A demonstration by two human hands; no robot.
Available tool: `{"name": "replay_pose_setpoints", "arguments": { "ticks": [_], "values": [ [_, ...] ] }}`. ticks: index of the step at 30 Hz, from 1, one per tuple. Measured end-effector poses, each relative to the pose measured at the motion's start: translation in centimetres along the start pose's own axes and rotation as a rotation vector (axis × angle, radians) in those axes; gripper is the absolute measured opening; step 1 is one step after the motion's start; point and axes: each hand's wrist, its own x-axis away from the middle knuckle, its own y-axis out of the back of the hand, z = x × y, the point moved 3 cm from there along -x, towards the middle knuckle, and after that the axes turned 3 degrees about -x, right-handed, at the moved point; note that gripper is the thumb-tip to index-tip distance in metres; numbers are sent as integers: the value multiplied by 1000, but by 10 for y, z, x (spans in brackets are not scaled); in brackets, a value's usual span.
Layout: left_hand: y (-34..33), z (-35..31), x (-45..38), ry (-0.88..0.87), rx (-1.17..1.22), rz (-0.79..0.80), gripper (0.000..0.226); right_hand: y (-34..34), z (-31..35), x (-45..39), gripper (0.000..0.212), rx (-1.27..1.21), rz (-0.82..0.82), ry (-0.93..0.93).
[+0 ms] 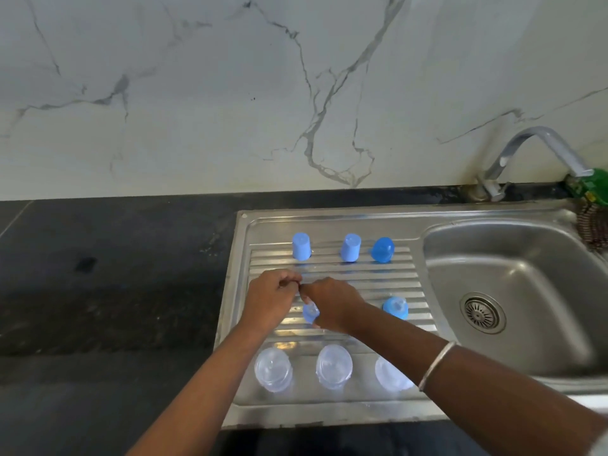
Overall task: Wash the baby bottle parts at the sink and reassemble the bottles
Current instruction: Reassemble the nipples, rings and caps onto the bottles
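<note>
My left hand [269, 301] and my right hand [332, 304] meet fingertip to fingertip above the ribbed steel drainboard [388, 284]. A blue collar ring with a clear teat [310, 312] shows just under my right hand, which seems to grip it between fingers and thumb. My left fingers are curled; what they pinch, if anything, is hidden. A second blue ring with a teat [395, 307] stands to the right. Three blue caps [301, 246] [350, 247] [382, 249] line the back. Three clear bottles [273, 370] [334, 366] [390, 378] stand upside down at the front.
The sink basin [513, 291] with its drain lies to the right, under a steel tap [539, 149]. A green bottle [592, 185] and a scrubber [592, 228] sit at the far right. Dark stone counter [115, 274] stretches to the left, with a marble wall behind.
</note>
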Motion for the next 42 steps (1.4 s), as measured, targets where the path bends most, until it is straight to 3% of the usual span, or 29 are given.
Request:
{"name": "replay_pose_setpoints", "arguments": {
  "ticks": [6,10,17,23,28,31,35,39,42],
  "values": [
    [-11,15,1,-24,-14,16,20,-18,-1,-1,44,98,12,-9],
    [-16,14,-2,-33,1,21,16,-6,-4,12,58,-170,-46,-112],
    [-34,-6,-2,-122,-38,50,16,39,-25,96,18,-370,-357,-247],
    [-57,-30,3,-195,-65,130,14,33,-40,161,26,-312,-330,-432],
    [-76,-48,7,-232,-98,187,14,11,-41,169,72,-169,-53,-386],
    [-83,-58,10,-235,-103,206,14,7,-49,171,62,-160,-14,-395],
    [-90,-68,13,-233,-95,184,14,26,-79,182,41,-465,-119,-451],
    [-108,-84,17,-205,-35,173,14,37,-124,195,28,-1518,-303,-628],
    [-131,-98,23,-118,66,180,21,29,-154,204,32,-1884,-434,-821]
  ]
}}
